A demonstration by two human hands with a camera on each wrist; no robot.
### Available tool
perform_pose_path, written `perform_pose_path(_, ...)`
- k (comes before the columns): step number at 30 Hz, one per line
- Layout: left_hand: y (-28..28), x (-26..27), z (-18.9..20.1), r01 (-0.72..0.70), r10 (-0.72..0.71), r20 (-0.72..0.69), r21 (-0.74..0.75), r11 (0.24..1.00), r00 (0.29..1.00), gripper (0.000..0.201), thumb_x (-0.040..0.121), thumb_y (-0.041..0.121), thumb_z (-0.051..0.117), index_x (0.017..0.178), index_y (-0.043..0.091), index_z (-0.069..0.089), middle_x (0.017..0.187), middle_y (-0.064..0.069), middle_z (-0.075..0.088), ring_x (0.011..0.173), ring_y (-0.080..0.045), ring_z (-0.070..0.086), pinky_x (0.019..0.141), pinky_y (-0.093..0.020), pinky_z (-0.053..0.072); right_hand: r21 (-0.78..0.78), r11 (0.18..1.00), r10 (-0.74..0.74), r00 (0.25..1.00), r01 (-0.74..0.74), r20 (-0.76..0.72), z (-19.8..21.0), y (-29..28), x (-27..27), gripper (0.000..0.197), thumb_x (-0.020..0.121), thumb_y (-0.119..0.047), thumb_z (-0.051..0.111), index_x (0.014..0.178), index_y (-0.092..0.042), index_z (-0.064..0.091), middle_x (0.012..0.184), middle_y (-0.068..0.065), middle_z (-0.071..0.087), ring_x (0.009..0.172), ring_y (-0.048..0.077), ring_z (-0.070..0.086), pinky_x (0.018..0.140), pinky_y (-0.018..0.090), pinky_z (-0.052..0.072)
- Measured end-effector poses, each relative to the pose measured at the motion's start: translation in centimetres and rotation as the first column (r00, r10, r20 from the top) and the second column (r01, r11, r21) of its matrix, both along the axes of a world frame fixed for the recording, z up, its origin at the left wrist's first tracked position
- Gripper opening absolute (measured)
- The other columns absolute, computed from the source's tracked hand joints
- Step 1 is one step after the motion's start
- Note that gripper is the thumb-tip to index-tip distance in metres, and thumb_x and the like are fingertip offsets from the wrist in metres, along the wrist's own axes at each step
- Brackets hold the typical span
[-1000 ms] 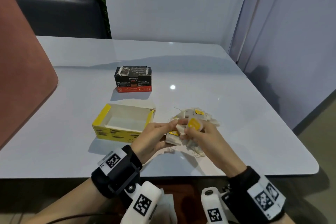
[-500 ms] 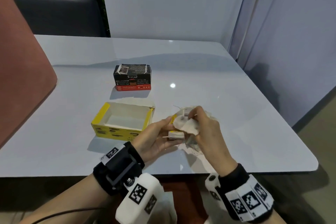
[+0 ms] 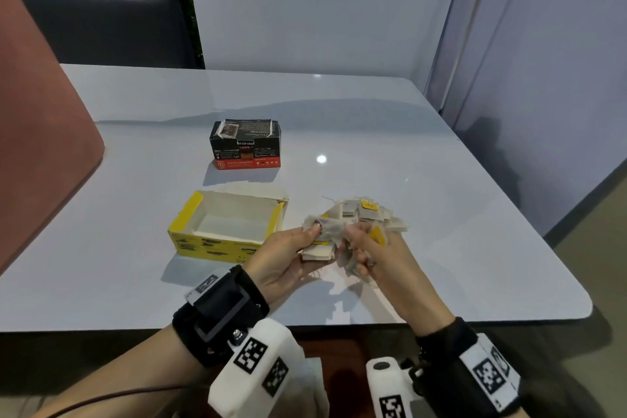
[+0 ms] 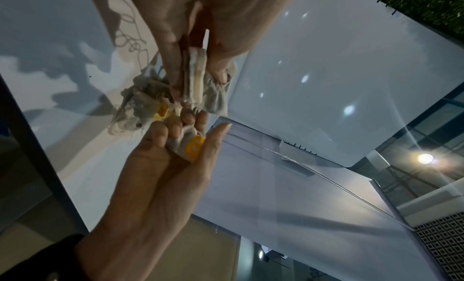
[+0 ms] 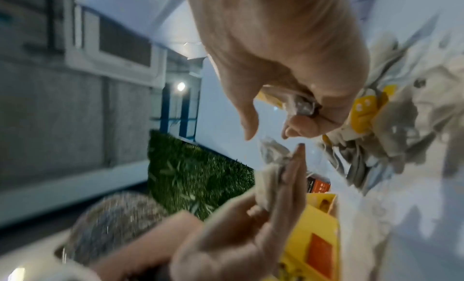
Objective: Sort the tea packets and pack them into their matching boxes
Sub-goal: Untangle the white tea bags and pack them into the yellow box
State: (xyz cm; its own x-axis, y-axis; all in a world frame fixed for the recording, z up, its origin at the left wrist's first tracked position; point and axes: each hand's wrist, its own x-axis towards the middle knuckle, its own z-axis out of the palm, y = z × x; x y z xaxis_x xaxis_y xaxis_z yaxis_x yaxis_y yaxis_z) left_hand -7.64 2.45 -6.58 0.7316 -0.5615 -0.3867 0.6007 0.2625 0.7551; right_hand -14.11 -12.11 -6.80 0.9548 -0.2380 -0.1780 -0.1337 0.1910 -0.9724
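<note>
My left hand [image 3: 309, 241] holds a small stack of beige tea packets [image 3: 319, 249] between thumb and fingers, just above the table's near side. Close on its right, my right hand [image 3: 356, 244] curls round a crumpled packet with a yellow tag [image 3: 377, 235]. In the left wrist view the left hand's stack of packets [image 4: 195, 76] is seen edge-on, and the right hand's yellow tag [image 4: 193, 150] lies in its fingers. A pile of loose packets [image 3: 369, 214] lies behind the hands. The yellow box [image 3: 190, 237] stands open left of them. The black box [image 3: 246, 144] stands further back.
The white table [image 3: 441, 248] has bare room on the right and at the back. A reddish seat back [image 3: 40, 132] rises at the left edge. White panels wall off the back and right. Loose strings trail under the hands.
My right hand, which was lifted over the left hand's stack with a packet, has dropped back to the right. The left hand keeps hold of its stack.
</note>
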Motion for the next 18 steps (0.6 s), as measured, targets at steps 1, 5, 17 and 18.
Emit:
perform_pose_path(1, -0.1, -0.1, 0.0, 0.01, -0.01, 0.006, 0.009, 1.0, 1.0, 0.039, 0.093, 0.016, 0.046, 0.12, -0.011, 0.053, 0.118, -0.028, 0.057, 0.095, -0.028, 0.059, 0.082, -0.03, 0.054, -0.107, 0.994, -0.003, 1.0, 0.004, 0.015, -0.1, 0.4, 0.1, 0.02, 0.085, -0.022, 0.066, 0.089, -0.004, 0.058, 0.069, 0.014, 0.058, 0.049, 0.013, 0.047, 0.045, 0.02, 0.039)
perform_pose_path(5, -0.1, -0.4, 0.0, 0.087, -0.087, 0.003, 0.032, 0.996, 0.996, 0.034, 0.094, 0.018, 0.049, 0.119, -0.002, 0.06, 0.123, -0.02, 0.06, 0.109, -0.031, 0.061, 0.094, -0.035, 0.051, -0.292, 0.948, -0.102, 0.989, 0.13, 0.11, 0.8, 0.8, 0.5, 0.014, 0.08, -0.012, 0.071, 0.085, -0.008, 0.059, 0.067, 0.003, 0.061, 0.053, 0.008, 0.059, 0.052, 0.022, 0.048)
perform_pose_path(17, -0.1, -1.1, -0.6, 0.035, -0.035, 0.003, 0.007, 0.999, 0.999, 0.028, 0.089, -0.013, 0.045, 0.116, -0.014, 0.052, 0.094, -0.024, 0.063, 0.075, -0.02, 0.068, 0.062, -0.022, 0.057, -0.956, 0.088, 0.368, 0.883, 0.281, 0.293, -0.2, 1.6, 0.1, 0.021, 0.074, -0.021, 0.039, 0.084, -0.016, 0.057, 0.081, -0.003, 0.057, 0.083, 0.01, 0.042, 0.038, 0.017, 0.032)
perform_pose_path(18, -0.2, -1.1, -0.8, 0.031, -0.031, -0.005, 0.01, 0.999, 1.0, 0.026, 0.089, -0.012, 0.045, 0.113, -0.015, 0.054, 0.093, -0.024, 0.063, 0.075, -0.02, 0.068, 0.062, -0.021, 0.057, -0.951, 0.098, 0.372, 0.876, 0.292, 0.307, -0.4, 1.6, 0.2, 0.024, 0.074, -0.021, 0.039, 0.082, -0.015, 0.06, 0.081, -0.003, 0.058, 0.083, 0.009, 0.042, 0.039, 0.02, 0.039)
